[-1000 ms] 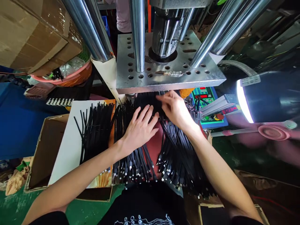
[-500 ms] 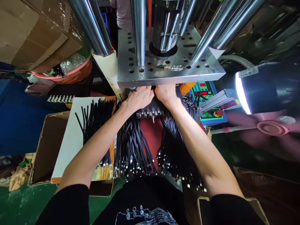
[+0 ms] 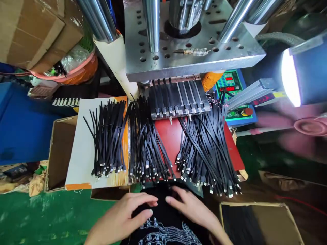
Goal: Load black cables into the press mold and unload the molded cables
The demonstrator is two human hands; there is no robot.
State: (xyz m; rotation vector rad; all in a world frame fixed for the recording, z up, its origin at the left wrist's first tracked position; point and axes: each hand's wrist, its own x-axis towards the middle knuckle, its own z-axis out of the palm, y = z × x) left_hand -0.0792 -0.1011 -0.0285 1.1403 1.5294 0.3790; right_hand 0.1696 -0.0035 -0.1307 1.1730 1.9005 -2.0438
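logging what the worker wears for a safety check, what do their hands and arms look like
The left hand and right hand are bare, with no gloves and no watch visible. Sleeves are out of view. The black top has a pale line-drawn print on its front.

No text, brand or number is showing legibly. The control panel (image 3: 233, 86) is carrying two red displays, the upper one (image 3: 229, 78) and the lower one (image 3: 230, 88), whose lit characters are appearing too small to read. The strip label (image 3: 264, 99) on the metal arm (image 3: 251, 91) beside it is showing markings too blurred to make out.
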